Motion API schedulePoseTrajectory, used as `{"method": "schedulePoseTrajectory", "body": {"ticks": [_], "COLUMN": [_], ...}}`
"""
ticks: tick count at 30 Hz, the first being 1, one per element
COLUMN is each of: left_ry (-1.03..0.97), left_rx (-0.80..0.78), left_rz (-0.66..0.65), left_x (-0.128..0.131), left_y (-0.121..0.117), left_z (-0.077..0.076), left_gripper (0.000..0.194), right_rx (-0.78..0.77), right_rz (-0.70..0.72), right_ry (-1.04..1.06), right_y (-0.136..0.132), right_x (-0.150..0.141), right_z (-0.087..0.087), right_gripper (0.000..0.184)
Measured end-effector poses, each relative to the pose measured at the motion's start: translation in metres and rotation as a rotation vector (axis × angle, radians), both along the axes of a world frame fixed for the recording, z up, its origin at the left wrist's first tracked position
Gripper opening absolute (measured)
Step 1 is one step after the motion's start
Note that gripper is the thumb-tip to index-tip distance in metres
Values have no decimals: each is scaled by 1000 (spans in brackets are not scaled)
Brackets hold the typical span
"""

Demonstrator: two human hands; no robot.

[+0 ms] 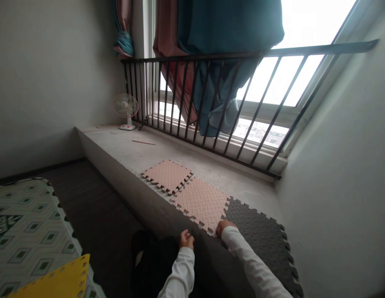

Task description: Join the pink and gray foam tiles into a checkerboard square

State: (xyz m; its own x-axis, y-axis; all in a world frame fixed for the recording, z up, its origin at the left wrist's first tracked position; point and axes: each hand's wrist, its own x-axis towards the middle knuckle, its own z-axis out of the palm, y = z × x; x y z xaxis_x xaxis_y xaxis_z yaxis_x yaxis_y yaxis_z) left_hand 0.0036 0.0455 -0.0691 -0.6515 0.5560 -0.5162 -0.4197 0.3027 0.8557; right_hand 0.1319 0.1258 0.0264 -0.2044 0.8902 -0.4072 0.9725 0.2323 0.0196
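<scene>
Two pink foam mat tiles with jigsaw edges lie on the ledge: a far tile (169,174) and a near tile (203,203). To the right of the near one sits a dark grey foam tile (257,231), edge against edge with it. My right hand (226,227) is closed at the front end of that seam, fingers curled down on the pink tile's corner; the fingertips are partly hidden. In front of the ledge my left hand (186,239) hangs in the air, its fingers loosely bent and a little apart, with nothing visible in them.
The raised ledge (117,145) carries a small white fan (127,111) and a thin pinkish strip (144,142). A black railing (207,107) stands before the window and curtains (223,25). On the floor at left are a patterned mat (27,223) and a yellow sheet (55,281).
</scene>
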Motion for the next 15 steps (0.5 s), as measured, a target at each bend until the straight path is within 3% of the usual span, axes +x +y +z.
{"method": "schedulePoseTrajectory", "body": {"ticks": [6, 11, 15], "left_ry": [-25, -80, -144], "left_rx": [18, 77, 174], "left_rz": [21, 49, 33], "left_x": [4, 9, 13], "left_y": [3, 7, 10], "left_z": [-17, -29, -28], "left_gripper": [27, 22, 22], "right_rx": [94, 178, 197], "right_rz": [157, 195, 136], "right_ry": [191, 321, 325], "right_y": [14, 39, 66], "right_x": [-89, -169, -206], "right_z": [7, -8, -20], "right_gripper": [29, 29, 26]}}
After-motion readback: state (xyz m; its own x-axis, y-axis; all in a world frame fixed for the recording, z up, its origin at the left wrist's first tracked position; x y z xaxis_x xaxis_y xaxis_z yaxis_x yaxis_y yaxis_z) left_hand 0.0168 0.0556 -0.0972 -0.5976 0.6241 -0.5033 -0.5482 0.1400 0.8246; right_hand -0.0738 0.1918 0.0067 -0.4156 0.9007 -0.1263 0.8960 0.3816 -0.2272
